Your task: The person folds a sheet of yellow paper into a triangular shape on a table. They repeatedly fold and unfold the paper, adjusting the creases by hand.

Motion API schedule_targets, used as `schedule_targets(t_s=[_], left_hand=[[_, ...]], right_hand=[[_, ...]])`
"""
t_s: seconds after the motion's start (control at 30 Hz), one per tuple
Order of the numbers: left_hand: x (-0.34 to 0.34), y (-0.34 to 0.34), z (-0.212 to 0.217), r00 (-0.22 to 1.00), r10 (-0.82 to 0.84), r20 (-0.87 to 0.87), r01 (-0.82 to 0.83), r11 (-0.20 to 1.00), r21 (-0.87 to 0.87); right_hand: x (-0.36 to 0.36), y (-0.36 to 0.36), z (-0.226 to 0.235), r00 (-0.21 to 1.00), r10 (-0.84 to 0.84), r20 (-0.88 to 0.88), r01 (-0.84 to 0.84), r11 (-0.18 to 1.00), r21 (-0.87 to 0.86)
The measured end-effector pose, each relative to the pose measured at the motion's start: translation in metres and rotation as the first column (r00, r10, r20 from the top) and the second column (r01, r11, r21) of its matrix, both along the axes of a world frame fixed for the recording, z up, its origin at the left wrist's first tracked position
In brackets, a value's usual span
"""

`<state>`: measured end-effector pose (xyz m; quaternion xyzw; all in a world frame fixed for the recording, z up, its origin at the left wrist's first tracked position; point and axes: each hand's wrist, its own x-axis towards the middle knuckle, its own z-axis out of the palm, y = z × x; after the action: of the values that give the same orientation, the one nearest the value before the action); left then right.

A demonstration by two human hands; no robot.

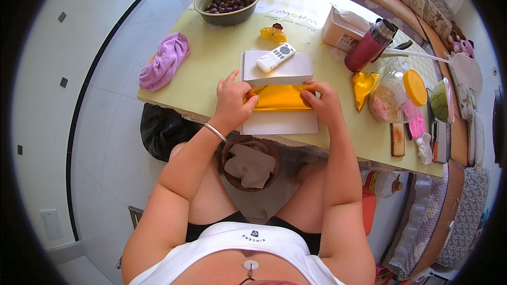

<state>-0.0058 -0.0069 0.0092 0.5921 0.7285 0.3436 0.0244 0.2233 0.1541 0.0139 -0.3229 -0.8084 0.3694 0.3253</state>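
Note:
A shiny gold foil sheet (281,97) lies folded into a strip across a flat white box (280,122) near the table's front edge. My left hand (231,100) pinches the strip's left end, and my right hand (323,103) presses down its right end. Just behind the strip sits a thicker white box (296,71) with a white remote control (275,57) lying on top.
On the pale green table (211,74) are a purple cloth (165,61), a green basket of dark fruit (227,3), a yellow ornament (273,34), a red flask (369,46), a second gold foil piece (363,87) and a yellow-lidded jar (396,94). A brown bowl (251,164) sits under the table.

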Motion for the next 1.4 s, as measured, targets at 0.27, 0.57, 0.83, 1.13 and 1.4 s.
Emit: schedule_targets(t_s=[0.27,0.57,0.83,1.13,1.4], left_hand=[[0.019,0.002,0.013,0.93,0.07,-0.362,0.014,0.975,0.224],[0.041,-0.005,-0.004,0.873,-0.304,-0.382,0.28,0.953,-0.118],[0.042,-0.006,-0.007,0.864,-0.281,-0.417,0.233,0.959,-0.162],[0.042,-0.006,-0.007,0.875,-0.273,-0.4,0.219,0.96,-0.174],[0.04,-0.006,-0.012,0.87,-0.275,-0.408,0.215,0.958,-0.187]], right_hand=[[-0.016,0.004,-0.009,0.99,-0.093,0.107,0.08,0.99,0.115],[-0.017,0.003,-0.017,0.991,-0.131,0.025,0.123,0.973,0.196],[-0.016,0.002,-0.016,0.982,-0.188,0.028,0.182,0.971,0.153],[-0.017,-0.002,-0.014,0.964,-0.262,0.043,0.251,0.953,0.168],[-0.018,-0.003,-0.009,0.952,-0.272,0.138,0.242,0.949,0.204]])
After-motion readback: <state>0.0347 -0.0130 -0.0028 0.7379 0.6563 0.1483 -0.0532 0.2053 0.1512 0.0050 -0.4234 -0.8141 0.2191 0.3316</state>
